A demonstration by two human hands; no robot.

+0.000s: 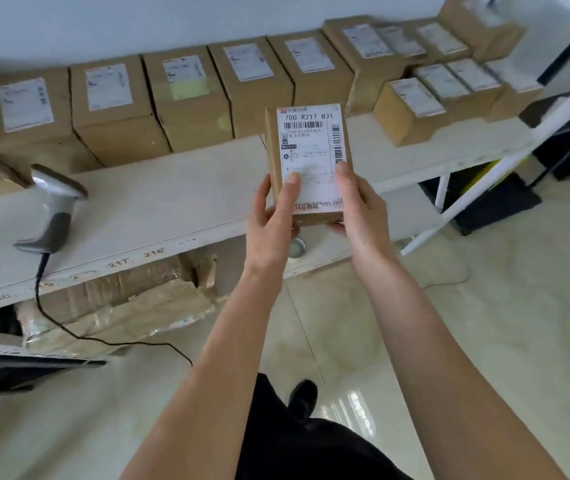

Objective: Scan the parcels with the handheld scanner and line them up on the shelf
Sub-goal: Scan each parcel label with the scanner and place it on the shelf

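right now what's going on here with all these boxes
A person holds one small parcel up in both hands, left hand and right hand, label facing them. The handheld scanner lies untouched on the shelf, its cable hanging over the edge. A row of labelled parcels already lines the back of the shelf.

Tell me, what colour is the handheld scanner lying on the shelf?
The scanner is silver-grey with a darker grey grip and a black cable, seen in the head view.
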